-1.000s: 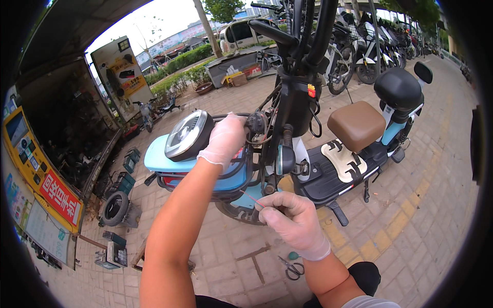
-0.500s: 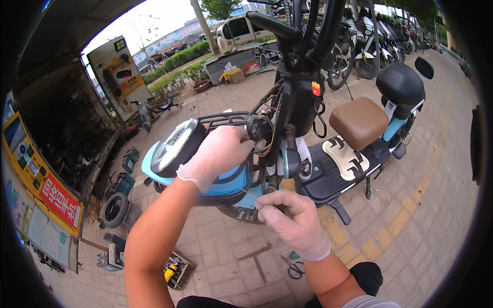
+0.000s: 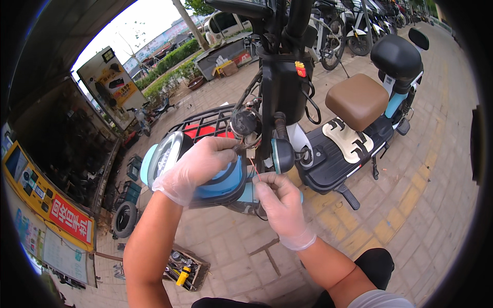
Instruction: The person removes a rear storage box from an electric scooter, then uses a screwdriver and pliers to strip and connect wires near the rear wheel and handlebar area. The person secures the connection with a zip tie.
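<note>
My left hand (image 3: 203, 161), in a thin pale glove, has its fingers closed on wiring just below a round black part (image 3: 244, 122) on the scooter's front. My gloved right hand (image 3: 280, 200) pinches a thin red wire (image 3: 253, 167) between thumb and fingers, its free length pointing up toward the left hand. Both hands are in front of the electric scooter's steering column (image 3: 285, 90). Beside my left wrist is the headlight unit (image 3: 167, 154) in its light blue shell, partly covered by that hand. The exact wire ends at my left fingertips are too small to tell.
A black front rack (image 3: 205, 122) lies behind the headlight. The scooter's brown seat (image 3: 357, 101) and black footboard (image 3: 334, 164) extend right. On the paving are a toolbox (image 3: 197, 274) with a yellow-handled tool and a loose tyre (image 3: 125, 219). A yellow kiosk (image 3: 36, 179) stands left.
My left hand has dropped from beside the round black part to below it. The right hand, with the red wire, has risen nearer to it. The view has shifted; scissors on the ground are out of sight.
</note>
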Motion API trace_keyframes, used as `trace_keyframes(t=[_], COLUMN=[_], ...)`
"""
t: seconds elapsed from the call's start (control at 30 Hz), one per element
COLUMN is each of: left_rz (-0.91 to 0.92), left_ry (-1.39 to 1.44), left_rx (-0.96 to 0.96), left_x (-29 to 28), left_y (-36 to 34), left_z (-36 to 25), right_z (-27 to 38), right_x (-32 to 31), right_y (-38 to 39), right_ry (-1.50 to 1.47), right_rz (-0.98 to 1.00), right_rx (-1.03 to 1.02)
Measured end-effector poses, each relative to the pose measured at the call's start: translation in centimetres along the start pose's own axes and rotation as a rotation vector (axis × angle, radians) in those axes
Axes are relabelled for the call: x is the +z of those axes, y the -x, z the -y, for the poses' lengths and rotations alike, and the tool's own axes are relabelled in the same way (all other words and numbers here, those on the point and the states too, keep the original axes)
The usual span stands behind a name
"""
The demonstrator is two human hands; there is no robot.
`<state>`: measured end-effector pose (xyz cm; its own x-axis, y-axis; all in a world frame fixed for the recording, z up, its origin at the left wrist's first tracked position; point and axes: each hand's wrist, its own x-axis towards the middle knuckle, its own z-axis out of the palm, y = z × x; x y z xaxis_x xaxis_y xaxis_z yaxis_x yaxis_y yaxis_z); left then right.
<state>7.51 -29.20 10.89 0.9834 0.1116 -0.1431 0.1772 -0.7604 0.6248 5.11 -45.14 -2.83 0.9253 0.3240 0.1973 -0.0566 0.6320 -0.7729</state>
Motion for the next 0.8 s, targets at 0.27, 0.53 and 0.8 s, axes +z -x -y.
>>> trace_keyframes(t=[0.27, 0.53, 0.8], left_rz=[-0.483, -0.313, -0.44], left_ry=[-0.331, -0.487, -0.494], left_rx=[0.203, 0.12, 0.097], left_x=[3.3, 1.9, 2.2], left_y=[-0.8, -2.9, -3.0], left_z=[2.1, 0.8, 1.5], right_z=[-1.6, -0.5, 0.2], right_x=[0.1, 0.9, 1.3], right_y=[-1.1, -0.5, 0.4], right_ry=[-0.054, 0.02, -0.016], right_rz=[-0.051, -0.001, -0.001], right_rx=[-0.019, 0.046, 0.026])
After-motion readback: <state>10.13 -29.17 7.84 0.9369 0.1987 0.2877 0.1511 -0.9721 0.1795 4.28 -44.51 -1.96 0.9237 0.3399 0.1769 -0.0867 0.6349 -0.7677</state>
